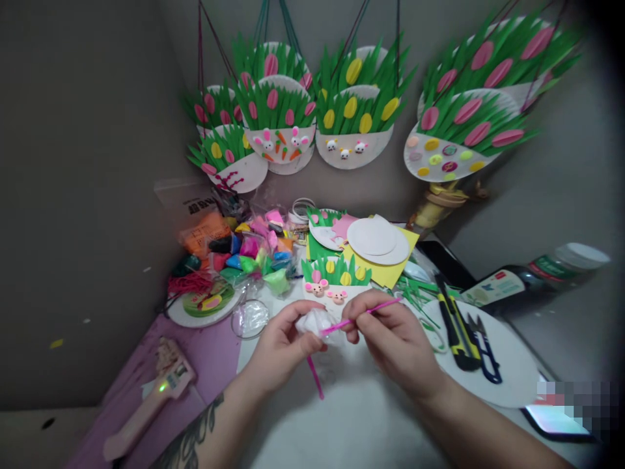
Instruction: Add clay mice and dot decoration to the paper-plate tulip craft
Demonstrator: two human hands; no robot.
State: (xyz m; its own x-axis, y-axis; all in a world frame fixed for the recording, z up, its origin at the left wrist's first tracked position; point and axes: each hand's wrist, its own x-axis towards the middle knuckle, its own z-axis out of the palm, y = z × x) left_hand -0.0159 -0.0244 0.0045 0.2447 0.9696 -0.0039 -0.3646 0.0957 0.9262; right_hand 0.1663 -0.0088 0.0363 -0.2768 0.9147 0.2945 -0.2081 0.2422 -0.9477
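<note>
Item: white clay lump (315,322), pinched in our left hand (283,348) above the worktop (361,417). Pink stick (359,316), gripped by our right hand (395,339), long axis slanting up-right, tip touching the lump.

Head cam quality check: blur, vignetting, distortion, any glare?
Head view: dim and soft overall; dark vignette at the right edge and top-right corner; wide-angle stretch bends the dark plastic bottle; pixelated patch lower right; green LED glow on the pink glue gun; both hands slightly motion-blurred.
</note>
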